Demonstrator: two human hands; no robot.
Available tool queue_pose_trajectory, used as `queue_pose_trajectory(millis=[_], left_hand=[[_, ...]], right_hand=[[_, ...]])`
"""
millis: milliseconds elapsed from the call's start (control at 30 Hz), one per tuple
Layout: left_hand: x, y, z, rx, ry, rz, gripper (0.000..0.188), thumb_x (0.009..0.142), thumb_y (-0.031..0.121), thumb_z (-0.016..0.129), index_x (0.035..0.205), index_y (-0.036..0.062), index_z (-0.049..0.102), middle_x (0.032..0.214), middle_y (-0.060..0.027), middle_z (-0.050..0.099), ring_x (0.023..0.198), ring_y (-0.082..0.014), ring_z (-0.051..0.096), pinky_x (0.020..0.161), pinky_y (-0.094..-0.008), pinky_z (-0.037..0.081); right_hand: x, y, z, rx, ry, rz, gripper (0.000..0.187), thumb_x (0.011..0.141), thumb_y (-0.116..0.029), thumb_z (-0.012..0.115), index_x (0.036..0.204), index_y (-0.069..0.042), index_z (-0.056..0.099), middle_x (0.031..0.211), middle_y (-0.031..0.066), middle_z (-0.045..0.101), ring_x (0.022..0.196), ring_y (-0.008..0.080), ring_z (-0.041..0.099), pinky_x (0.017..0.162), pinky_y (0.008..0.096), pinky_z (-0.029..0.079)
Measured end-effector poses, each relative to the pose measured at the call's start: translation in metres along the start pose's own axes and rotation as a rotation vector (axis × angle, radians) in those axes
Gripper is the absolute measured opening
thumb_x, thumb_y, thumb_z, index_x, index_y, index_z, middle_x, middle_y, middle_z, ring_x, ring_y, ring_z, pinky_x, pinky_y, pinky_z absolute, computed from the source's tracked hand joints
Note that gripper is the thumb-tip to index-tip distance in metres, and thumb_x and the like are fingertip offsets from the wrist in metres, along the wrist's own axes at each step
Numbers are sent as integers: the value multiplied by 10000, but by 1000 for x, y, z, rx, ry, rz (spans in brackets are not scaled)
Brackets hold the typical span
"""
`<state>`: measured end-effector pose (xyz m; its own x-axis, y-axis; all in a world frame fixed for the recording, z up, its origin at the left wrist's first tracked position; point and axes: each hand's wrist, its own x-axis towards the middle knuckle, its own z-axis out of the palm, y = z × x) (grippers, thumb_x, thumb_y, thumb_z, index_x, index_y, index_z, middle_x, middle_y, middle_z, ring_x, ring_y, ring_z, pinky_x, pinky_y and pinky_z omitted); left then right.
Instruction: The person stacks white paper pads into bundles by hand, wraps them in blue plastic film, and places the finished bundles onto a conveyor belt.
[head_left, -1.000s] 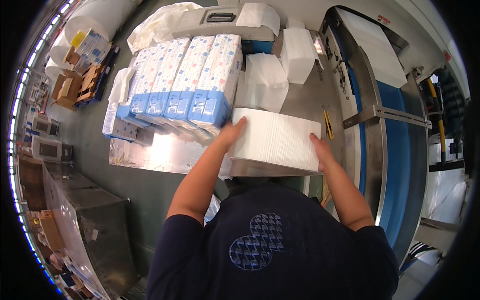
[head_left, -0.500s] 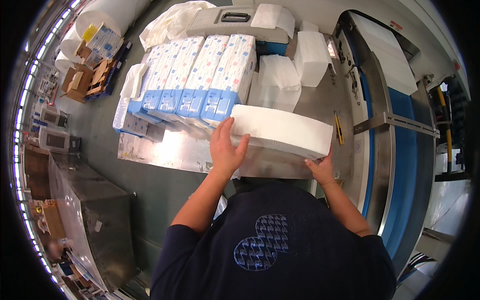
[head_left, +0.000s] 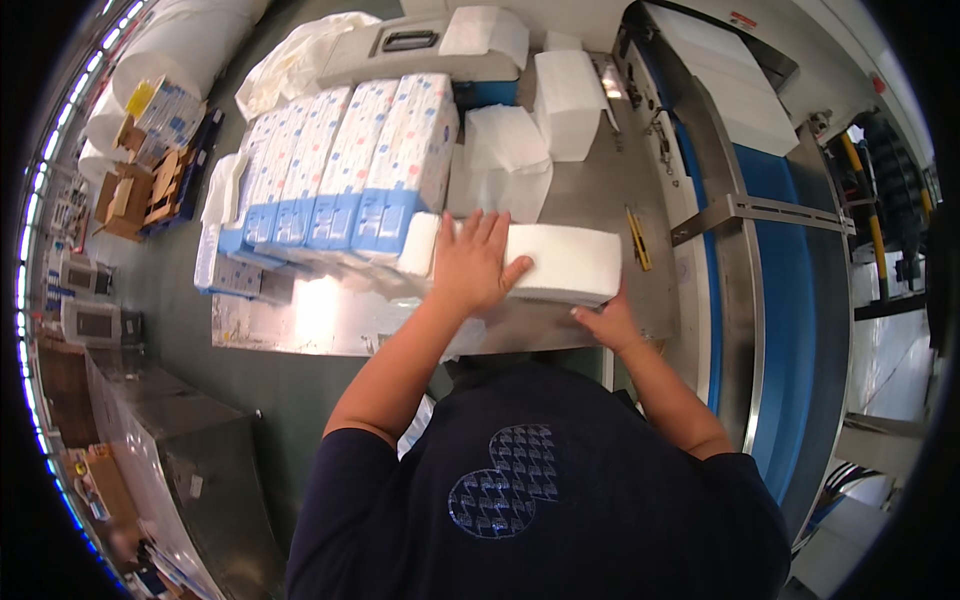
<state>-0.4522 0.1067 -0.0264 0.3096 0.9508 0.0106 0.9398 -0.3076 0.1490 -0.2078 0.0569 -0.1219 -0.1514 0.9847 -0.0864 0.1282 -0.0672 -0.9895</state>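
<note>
A long white stack of folded paper tissues [head_left: 568,256] lies along the front part of the metal table. My left hand [head_left: 472,262] rests flat across its top left of the middle, fingers spread and thumb apart. At the stack's right end, my right hand [head_left: 608,322] grips the lower corner; its thumb shows in front and its other fingers are mostly hidden. Beyond the stack's left end stands a row of tissue packs [head_left: 408,145], white with a coloured pattern and blue lower parts.
Loose white sheets [head_left: 505,150] and another white stack [head_left: 568,105] lie farther back on the metal table [head_left: 590,190]. A yellow cutter knife [head_left: 638,238] is at the right. A grey case [head_left: 350,58] stands behind the packs. Rightward runs a blue conveyor belt [head_left: 790,330].
My left hand has moved from the stack's front left edge onto its top. The stack's left end now reaches in front of the packs. The whole view has shifted somewhat.
</note>
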Motion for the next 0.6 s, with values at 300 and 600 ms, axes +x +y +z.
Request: queue_pose_trajectory(millis=[300,600], left_hand=[[36,83,-19,-146,283,296,677,797,482,472,1340,103,330,1395,-90,306,1300,-270,242,1038,-534,137],[40,100,29,-67,-64,400,603,830,455,433,1301,80,390,1406,-90,289,1318,-261,216,1043,-548,96]], right_hand=[[2,15,-3,53,22,-97,996,600,-75,721,1369,-17,92,1308,173,340,1203,270,372,970,364,343],[-3,-13,3,-248,-76,-237,654,706,-182,688,1258,-33,370,1288,138,395,1178,282,398,945,381,346]])
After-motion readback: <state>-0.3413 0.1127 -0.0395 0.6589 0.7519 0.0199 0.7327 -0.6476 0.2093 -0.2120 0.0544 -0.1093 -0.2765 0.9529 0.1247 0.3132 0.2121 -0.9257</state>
